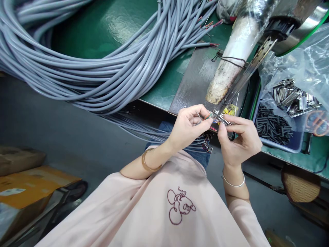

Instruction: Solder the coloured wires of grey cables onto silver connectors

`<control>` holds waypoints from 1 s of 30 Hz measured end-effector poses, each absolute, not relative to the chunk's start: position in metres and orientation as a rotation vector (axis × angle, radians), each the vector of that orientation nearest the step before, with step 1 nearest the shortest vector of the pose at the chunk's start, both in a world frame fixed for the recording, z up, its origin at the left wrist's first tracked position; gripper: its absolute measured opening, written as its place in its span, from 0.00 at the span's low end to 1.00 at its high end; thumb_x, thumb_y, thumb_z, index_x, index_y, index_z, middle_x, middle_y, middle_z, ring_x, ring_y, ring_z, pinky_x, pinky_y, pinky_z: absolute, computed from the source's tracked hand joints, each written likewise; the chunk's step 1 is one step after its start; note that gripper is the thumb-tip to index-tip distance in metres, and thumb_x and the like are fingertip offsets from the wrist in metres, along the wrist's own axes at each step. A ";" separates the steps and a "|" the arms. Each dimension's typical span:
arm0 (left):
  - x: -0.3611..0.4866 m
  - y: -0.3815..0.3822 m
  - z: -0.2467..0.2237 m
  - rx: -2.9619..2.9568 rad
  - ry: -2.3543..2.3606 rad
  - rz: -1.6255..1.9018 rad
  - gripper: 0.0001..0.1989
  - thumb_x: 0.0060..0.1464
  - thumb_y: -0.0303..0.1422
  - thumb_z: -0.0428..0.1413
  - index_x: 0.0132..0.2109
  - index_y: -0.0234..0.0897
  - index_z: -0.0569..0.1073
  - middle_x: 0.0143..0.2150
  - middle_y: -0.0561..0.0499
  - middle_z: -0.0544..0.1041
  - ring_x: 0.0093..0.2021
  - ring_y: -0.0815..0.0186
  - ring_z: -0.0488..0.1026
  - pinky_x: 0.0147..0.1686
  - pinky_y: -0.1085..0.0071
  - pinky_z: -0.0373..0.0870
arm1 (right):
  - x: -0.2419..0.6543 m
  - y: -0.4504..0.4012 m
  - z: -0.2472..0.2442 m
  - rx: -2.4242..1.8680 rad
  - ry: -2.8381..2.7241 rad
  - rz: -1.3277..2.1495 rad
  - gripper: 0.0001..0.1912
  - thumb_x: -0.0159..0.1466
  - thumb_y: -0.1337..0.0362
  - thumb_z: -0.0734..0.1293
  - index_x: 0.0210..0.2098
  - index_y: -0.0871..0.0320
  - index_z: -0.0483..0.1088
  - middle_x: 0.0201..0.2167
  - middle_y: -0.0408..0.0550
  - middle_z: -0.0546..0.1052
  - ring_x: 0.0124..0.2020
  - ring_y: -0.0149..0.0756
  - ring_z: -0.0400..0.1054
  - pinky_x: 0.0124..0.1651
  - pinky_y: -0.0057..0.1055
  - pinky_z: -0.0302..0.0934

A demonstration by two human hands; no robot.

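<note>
Near the front edge of the dark plate, my left hand (191, 125) pinches thin coloured wires (207, 116) between thumb and fingers. Just to its right, my right hand (238, 137) holds a small metal connector (221, 119) by thumb and fingertips. The wires meet the connector between the two hands; the exact contact is too small to tell. The tip of a metal-sleeved tool (231, 91) comes down from above to the connector. Behind the fingers lies a yellow piece (230, 109) on the dark plate (196, 75).
Grey cables (128, 72) lie in a large bundle at the left and hang over the edge. A white wrapped tube (231, 58) slants above the plate. At right, a blue bin (295, 145) holds black sleeves (272, 127) and metal connectors (294, 97). Connectors hang near my lap.
</note>
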State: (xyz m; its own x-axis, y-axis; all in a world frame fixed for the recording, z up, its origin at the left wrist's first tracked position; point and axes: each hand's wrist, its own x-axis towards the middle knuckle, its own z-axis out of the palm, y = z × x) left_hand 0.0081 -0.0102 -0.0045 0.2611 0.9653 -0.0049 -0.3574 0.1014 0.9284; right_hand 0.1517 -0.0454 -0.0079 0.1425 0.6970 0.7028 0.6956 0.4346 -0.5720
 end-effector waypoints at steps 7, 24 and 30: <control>0.009 -0.011 -0.006 1.013 0.823 1.115 0.10 0.52 0.28 0.62 0.28 0.33 0.68 0.28 0.55 0.72 0.19 0.82 0.60 0.18 0.83 0.59 | 0.153 -0.045 -0.009 -1.274 -1.591 -0.040 0.08 0.59 0.72 0.73 0.28 0.56 0.71 0.36 0.43 0.83 0.36 0.34 0.79 0.39 0.32 0.75; 0.009 -0.011 -0.002 1.038 0.868 1.076 0.10 0.53 0.27 0.60 0.27 0.34 0.66 0.26 0.57 0.69 0.17 0.82 0.57 0.15 0.80 0.52 | 0.154 -0.048 -0.010 -1.250 -1.582 -0.023 0.10 0.57 0.74 0.73 0.28 0.55 0.71 0.36 0.43 0.83 0.36 0.34 0.79 0.38 0.32 0.74; 0.007 -0.012 -0.003 1.046 0.852 1.061 0.08 0.52 0.28 0.61 0.30 0.34 0.69 0.22 0.58 0.67 0.16 0.80 0.60 0.15 0.80 0.54 | 0.152 -0.049 -0.011 -1.283 -1.478 0.152 0.09 0.60 0.72 0.72 0.29 0.56 0.69 0.36 0.43 0.82 0.37 0.35 0.79 0.38 0.33 0.73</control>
